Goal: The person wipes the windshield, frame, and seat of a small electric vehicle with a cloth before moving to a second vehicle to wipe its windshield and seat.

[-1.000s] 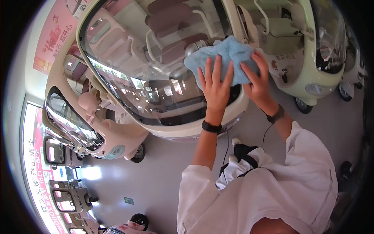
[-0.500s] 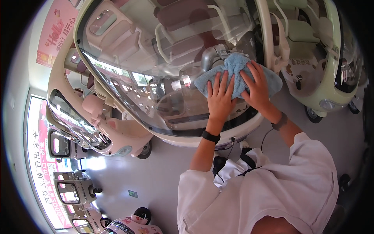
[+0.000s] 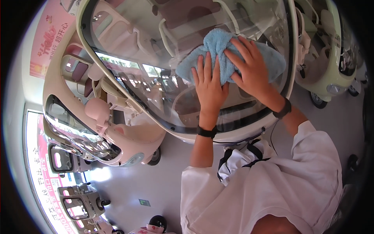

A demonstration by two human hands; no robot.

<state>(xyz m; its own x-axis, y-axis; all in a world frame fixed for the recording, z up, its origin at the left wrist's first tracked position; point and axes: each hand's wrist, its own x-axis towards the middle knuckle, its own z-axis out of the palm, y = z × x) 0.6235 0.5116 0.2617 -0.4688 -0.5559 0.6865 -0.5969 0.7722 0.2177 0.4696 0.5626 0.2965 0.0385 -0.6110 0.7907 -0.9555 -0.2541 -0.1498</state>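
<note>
A light blue towel (image 3: 218, 43) lies bunched against the curved windshield (image 3: 156, 93) of a small cream vehicle. My left hand (image 3: 209, 84) rests flat on the towel's lower middle, fingers stretched upward. To its right my right hand (image 3: 252, 68) presses on the same towel with its fingers spread. Both palms face the glass, and neither hand grips a fold. Through the windshield the vehicle's seats and handrails show, mixed with reflections.
Close on the left stands a pink small vehicle (image 3: 140, 138); a pale green one (image 3: 329, 74) is at the right. Several more vehicles (image 3: 80, 204) line the lower left by a bright window. A thin cable (image 3: 272, 140) hangs beside the windshield's lower edge. Grey floor (image 3: 136, 183) lies below.
Both hands and the towel have moved a little up and left across the windshield. The head view has shifted, so the vehicles sit differently in the picture.
</note>
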